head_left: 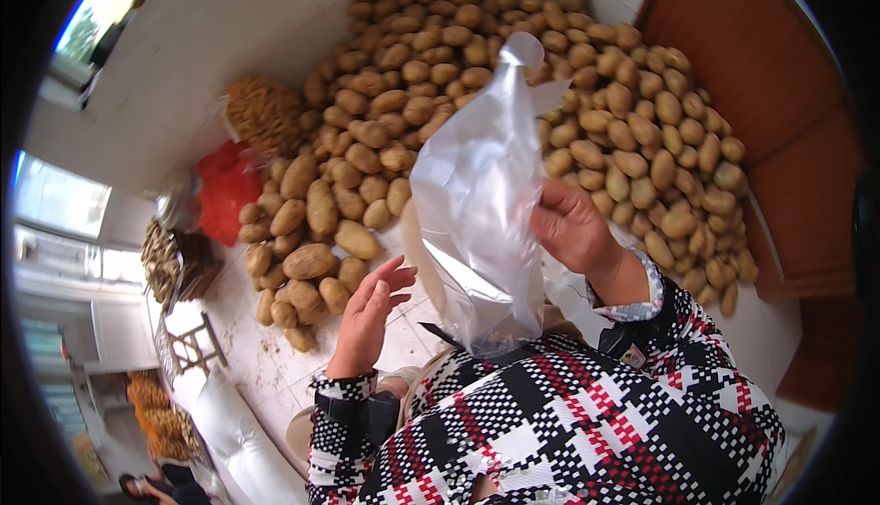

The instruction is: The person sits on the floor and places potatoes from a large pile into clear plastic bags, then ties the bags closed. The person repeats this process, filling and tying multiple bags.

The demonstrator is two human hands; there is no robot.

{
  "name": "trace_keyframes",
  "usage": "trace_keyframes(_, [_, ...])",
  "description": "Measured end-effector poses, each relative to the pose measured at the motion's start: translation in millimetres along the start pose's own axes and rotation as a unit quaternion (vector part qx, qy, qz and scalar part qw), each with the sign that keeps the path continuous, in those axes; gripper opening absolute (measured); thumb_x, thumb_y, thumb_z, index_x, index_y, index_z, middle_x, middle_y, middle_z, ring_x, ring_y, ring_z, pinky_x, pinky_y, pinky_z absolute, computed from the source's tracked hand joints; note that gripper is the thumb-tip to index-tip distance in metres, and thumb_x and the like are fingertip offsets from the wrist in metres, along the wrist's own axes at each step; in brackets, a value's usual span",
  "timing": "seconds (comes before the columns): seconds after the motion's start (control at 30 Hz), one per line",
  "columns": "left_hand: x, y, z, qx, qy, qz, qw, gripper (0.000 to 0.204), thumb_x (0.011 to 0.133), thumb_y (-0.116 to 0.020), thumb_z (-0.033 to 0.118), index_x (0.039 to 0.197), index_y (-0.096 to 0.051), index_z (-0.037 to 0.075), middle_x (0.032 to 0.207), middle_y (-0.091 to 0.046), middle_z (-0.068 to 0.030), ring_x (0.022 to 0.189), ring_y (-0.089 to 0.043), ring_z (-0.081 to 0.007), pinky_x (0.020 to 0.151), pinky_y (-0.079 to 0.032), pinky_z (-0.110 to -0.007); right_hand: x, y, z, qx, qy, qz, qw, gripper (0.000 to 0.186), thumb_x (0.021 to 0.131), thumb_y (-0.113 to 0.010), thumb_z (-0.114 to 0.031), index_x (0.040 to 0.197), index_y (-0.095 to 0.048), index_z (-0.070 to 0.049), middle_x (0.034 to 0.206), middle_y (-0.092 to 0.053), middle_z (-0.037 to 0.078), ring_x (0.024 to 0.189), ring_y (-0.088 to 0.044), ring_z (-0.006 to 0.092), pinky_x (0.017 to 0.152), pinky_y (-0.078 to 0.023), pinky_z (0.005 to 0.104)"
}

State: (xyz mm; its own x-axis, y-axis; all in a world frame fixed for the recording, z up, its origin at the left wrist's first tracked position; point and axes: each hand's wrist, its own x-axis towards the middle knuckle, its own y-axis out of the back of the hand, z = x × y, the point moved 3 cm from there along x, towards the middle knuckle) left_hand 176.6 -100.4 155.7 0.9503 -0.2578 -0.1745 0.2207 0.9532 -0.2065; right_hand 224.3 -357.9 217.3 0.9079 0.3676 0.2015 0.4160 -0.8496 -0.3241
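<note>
My right hand (573,230) grips a clear, crumpled plastic bag (472,212) that stands up in front of me, its narrow top reaching over the potatoes. My left hand (367,317) is a short way to the left of the bag, fingers apart and slightly bent, holding nothing. Beyond both hands lies a large heap of brown potatoes (412,74), spreading across the pale tiled floor to the right, with larger ones (312,262) nearer my left hand.
An orange mesh sack (261,111), a red plastic bag (225,193) and a stack of knobbly produce (165,262) line the left. A small frame stool (192,345), a white padded seat (234,422) and another person's foot (137,487) are lower left. A brown wooden panel (742,111) borders the right.
</note>
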Motion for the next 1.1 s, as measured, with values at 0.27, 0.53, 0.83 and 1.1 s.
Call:
trace_keyframes(0.27, [-22.6,51.9,14.6,-0.16,-0.126,0.067,0.977,0.07,0.087,-0.04,0.053,0.134,-0.027,0.003,0.127,-0.044,-0.0108,0.116,-0.042,-0.0207,0.097,-0.031,-0.036,34.7,-102.9,16.1,-0.228,0.109,-0.387,0.887,0.008,0.082,-0.058,-0.008,0.081,-0.053,-0.002,0.067,-0.053,0.012,0.061,-0.054,0.0249,0.057,-0.042,0.0302])
trace_keyframes(0.53, [-64.8,101.2,-6.1,-0.232,-0.187,0.211,0.931,0.038,0.091,-0.044,0.029,0.115,-0.051,0.001,0.107,-0.058,-0.0121,0.102,-0.054,-0.02,0.088,-0.044,-0.034,48.0,-149.8,60.1,-0.33,0.148,-0.5,0.787,0.011,0.08,-0.057,-0.014,0.076,-0.05,-0.007,0.065,-0.051,0.014,0.064,-0.054,0.0342,0.055,-0.042,0.041])
trace_keyframes(0.83, [-126.9,124.6,17.8,-0.115,-0.304,0.448,0.832,0.018,0.091,-0.047,0.017,0.095,-0.059,0.004,0.087,-0.063,-0.0056,0.076,-0.055,-0.0117,0.073,-0.044,-0.025,60.0,-146.1,100.2,-0.428,0.071,-0.492,0.755,0.02,0.077,-0.062,-0.025,0.084,-0.056,-0.008,0.071,-0.059,0.011,0.068,-0.057,0.0312,0.059,-0.044,0.04])
trace_keyframes(1.1, [-156.1,102.9,29.0,-0.094,-0.301,0.389,0.866,0.016,0.093,-0.043,0.014,0.093,-0.055,0.004,0.078,-0.061,-0.0057,0.073,-0.054,-0.0097,0.071,-0.044,-0.022,82.5,-144.3,113.5,-0.337,0.024,-0.387,0.858,0.038,0.072,-0.071,-0.018,0.101,-0.055,0.0,0.088,-0.058,0.01,0.079,-0.057,0.0192,0.072,-0.048,0.0295])
